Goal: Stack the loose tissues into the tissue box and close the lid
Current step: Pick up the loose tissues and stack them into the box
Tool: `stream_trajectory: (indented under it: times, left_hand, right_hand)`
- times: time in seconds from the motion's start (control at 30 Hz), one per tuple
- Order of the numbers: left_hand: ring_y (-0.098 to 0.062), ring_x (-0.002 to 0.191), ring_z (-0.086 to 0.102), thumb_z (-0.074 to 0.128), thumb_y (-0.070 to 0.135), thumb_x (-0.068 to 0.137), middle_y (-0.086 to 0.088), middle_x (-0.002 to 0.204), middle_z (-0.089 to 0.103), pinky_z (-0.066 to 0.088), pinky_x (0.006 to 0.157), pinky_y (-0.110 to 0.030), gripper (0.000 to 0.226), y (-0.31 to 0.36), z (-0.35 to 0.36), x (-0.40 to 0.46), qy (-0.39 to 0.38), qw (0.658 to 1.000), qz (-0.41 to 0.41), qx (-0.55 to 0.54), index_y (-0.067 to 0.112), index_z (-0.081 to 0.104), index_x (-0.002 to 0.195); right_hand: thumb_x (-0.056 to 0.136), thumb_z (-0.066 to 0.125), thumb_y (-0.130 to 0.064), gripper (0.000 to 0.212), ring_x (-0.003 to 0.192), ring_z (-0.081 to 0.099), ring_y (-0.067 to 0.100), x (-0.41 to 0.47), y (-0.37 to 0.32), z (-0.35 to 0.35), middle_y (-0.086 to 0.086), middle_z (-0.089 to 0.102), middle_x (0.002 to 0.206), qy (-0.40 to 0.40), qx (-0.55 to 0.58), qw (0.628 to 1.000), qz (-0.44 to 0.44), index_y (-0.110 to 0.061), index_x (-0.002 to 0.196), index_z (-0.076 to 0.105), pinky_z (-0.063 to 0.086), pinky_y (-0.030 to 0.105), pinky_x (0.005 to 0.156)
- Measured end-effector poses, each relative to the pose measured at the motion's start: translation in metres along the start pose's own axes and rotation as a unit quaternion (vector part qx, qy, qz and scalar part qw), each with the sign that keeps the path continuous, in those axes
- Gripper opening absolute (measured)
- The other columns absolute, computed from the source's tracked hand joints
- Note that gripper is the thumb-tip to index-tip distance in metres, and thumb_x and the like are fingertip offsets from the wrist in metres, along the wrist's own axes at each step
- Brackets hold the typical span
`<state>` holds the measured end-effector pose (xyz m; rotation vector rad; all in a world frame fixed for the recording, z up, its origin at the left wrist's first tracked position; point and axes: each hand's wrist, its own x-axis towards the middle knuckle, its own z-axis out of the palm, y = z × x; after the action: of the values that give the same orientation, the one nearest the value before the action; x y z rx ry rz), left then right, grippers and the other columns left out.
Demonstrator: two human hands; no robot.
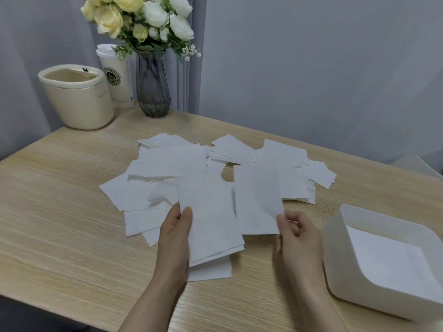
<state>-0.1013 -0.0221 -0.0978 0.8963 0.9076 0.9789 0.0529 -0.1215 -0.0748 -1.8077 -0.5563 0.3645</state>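
Wooden table (60,212) with scattered tissues (167,161), both hands pinching tissue edges, open tissue box (340,226) near right edge.

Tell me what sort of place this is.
Probably a home or small office corner: a wood-grain table against grey curtains, with a vase of flowers, a takeaway cup and a desktop bin.

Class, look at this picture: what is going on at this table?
A person is gathering loose tissues spread over the table. The left hand holds a small stack by its edge. The right hand pinches the corner of another tissue. The white box stands open at the right with some tissues already inside. No lid is in view.
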Motion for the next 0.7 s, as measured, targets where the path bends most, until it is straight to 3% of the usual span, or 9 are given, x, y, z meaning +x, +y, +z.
stream_trajectory:
  times: [0.13,0.3,0.47,0.7]
  left_hand:
    - [-0.014,0.101,0.069,0.042,0.018,0.104,0.003,0.108,0.074,0.051,0.088,-0.035,0.027,0.0,0.004,-0.002,-0.037,0.999,-0.023,0.003,0.022,0.067,0.113]
    - [-0.014,0.102,0.069,0.043,0.019,0.104,0.004,0.107,0.075,0.051,0.09,-0.035,0.026,-0.001,0.007,-0.002,-0.046,0.998,-0.036,0.004,0.022,0.067,0.114]
    - [-0.017,0.107,0.068,0.042,0.019,0.104,0.002,0.11,0.074,0.049,0.095,-0.036,0.027,-0.002,0.008,-0.003,-0.041,0.998,-0.033,0.017,0.019,0.066,0.117]
    - [-0.016,0.096,0.071,0.049,0.022,0.101,0.002,0.102,0.076,0.053,0.083,-0.034,0.022,0.001,0.01,-0.005,-0.035,0.999,-0.039,-0.008,0.021,0.07,0.109]
  right_hand:
    - [0.097,0.054,-0.012,0.014,0.036,0.037,0.006,0.001,-0.011,-0.014,-0.005,0.05,0.048,0.044,0.117,0.992,0.03,-0.013,0.083,0.056,0.03,0.013,0.039]
    - [0.096,0.054,-0.012,0.009,0.03,0.032,0.007,-0.015,-0.026,-0.011,-0.001,0.048,0.046,-0.021,0.193,0.978,0.079,-0.01,0.087,0.054,0.022,0.015,0.032]
    - [0.095,0.055,-0.012,0.007,0.029,0.033,0.009,-0.039,-0.024,0.009,0.004,0.045,0.043,-0.095,0.181,0.974,0.092,-0.007,0.089,0.057,0.025,0.016,0.032]
    - [0.094,0.056,-0.008,0.009,0.029,0.035,0.01,-0.053,-0.013,0.026,0.004,0.048,0.041,-0.129,0.148,0.977,0.081,-0.003,0.086,0.058,0.031,0.017,0.036]
